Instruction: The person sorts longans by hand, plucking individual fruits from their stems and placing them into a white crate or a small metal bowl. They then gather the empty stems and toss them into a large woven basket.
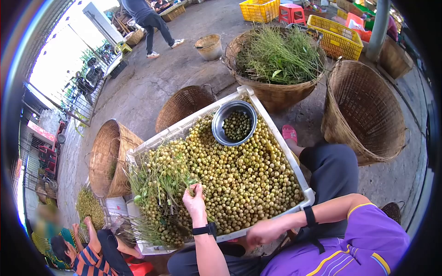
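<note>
My left hand (pixel 195 203) is closed in a pinch on a green stem (pixel 189 185) at the edge of a heap of stemmed fruit bunches (pixel 159 177). Loose, small, round yellow-brown fruits (pixel 248 184) fill much of the white plastic crate (pixel 287 152) in front of me. A metal bowl (pixel 220 133) of darker, greener fruits rests on them near the far corner. My right hand (pixel 263 232), smeared by motion, hovers at the crate's near edge, close to my lap.
Wicker baskets (pixel 184 103) stand around the crate; a large one (pixel 276 94) holds cut green stems (pixel 281 55). A bucket (pixel 208 47), yellow crates (pixel 334 39) and a red stool (pixel 292 14) are farther off. One person (pixel 149 20) walks behind; another (pixel 92 253) sits at lower left.
</note>
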